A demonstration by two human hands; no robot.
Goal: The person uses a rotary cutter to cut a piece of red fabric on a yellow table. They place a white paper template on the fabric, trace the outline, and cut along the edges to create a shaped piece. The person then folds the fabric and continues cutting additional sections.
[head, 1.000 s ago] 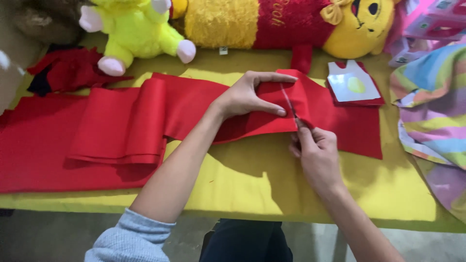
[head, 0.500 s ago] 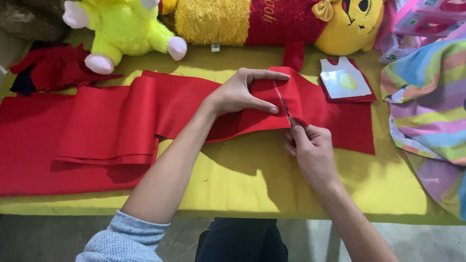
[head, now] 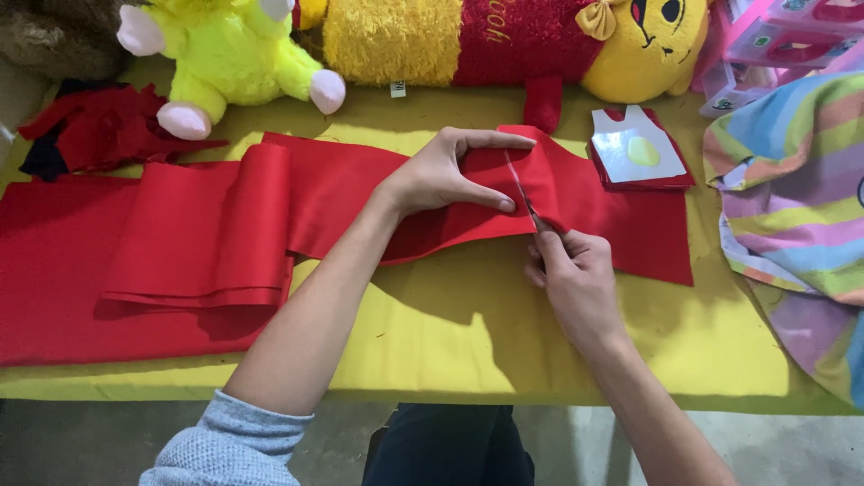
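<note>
A long strip of red felt (head: 216, 234) lies folded across a yellow-covered table (head: 450, 333). My left hand (head: 450, 171) presses the felt flat, thumb and forefinger spread on either side of a cut line. My right hand (head: 571, 270) grips a pair of scissors (head: 522, 193) whose thin blades point away from me into the felt between my left fingers. The felt to the right of the blades (head: 630, 225) lies flat toward the table's right side.
Along the far edge sit a lime-green plush toy (head: 225, 54) and a long yellow-and-red plush bolster (head: 504, 40). A white paper pattern on red felt pieces (head: 639, 148) lies at the right. Striped multicolour cloth (head: 792, 207) hangs at the right; red scraps (head: 99, 135) lie far left.
The scissor blades have advanced a little farther into the felt. Both hands keep their positions; the view has shifted slightly.
</note>
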